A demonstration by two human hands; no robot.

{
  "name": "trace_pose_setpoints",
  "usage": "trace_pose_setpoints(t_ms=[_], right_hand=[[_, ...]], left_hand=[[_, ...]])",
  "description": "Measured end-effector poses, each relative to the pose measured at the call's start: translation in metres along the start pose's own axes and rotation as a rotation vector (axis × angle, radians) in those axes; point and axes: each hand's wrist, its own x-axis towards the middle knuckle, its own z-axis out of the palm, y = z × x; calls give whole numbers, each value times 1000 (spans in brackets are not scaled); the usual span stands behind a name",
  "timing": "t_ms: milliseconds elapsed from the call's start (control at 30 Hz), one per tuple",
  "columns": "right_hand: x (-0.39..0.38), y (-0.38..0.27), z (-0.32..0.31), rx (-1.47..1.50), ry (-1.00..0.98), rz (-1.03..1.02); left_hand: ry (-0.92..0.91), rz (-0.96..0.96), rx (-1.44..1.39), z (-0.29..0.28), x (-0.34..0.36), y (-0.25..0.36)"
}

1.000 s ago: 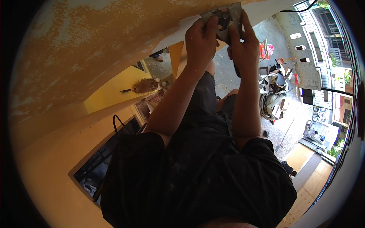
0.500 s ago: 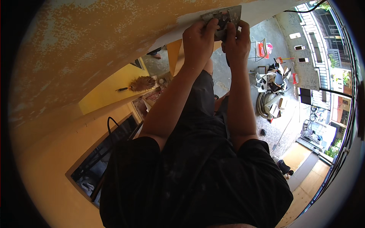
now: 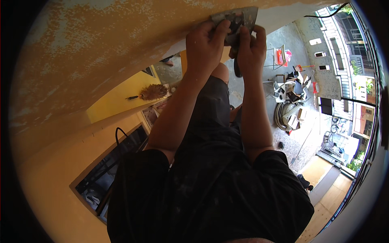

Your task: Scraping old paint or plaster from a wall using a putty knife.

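Observation:
My left hand [image 3: 204, 48] and my right hand [image 3: 251, 52] are raised at the top middle, both closed on a grey flat scraper [image 3: 247, 16] with dark blotches on its blade. The scraper rests against or very close to the patchy orange-and-white wall surface [image 3: 113, 40]; contact is hard to tell. My thumbs lie on the blade's face, and a dark part like a handle [image 3: 238, 69] shows below my right hand.
A yellow ledge [image 3: 109, 99] holds a feather duster [image 3: 152, 92] at left, above a dark window opening [image 3: 95, 182]. On the floor far below are a folding chair [image 3: 280, 56], coiled hose [image 3: 280, 115] and piled items [image 3: 293, 87]. A person's foot [image 3: 168, 62] shows beyond the ledge.
Both hands and the scraper have shifted slightly down and to the left in the view over the last second, staying gripped together near the wall surface.

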Motion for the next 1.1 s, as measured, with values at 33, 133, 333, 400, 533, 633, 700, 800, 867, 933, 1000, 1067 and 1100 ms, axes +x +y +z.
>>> trace_pose_setpoints(t_ms=[33,133,333,400,533,633,700,800,867,933,1000,1067,1100], right_hand=[[-2,3,0,109,-23,46],[-3,9,1,284,-17,148],[3,1,10,99,57,7],[5,-3,12,94,25,125],[11,4,12,142,8,83],[12,6,11,265,9,79],[12,7,12,322,23,103],[9,-3,19,512,59,103],[8,-4,25,534,77,111],[9,-3,26,551,88,116],[13,3,21,522,69,48],[9,2,16,464,46,99],[6,1,14,407,26,152]], left_hand=[[1,8,-6,-1,-1,-4],[-67,-75,37,-6,-9,-13],[-6,-160,-204,6,-16,-21],[49,-106,-112,6,-14,-17],[9,-89,45,2,-12,-12],[-5,-61,85,3,-9,-6],[-18,-26,99,3,-7,0],[-18,63,356,1,-1,18],[-6,97,337,0,2,14],[14,131,313,-1,2,11],[-14,80,294,1,-2,9],[-24,17,192,1,-6,4],[-37,-47,91,0,-8,1]])
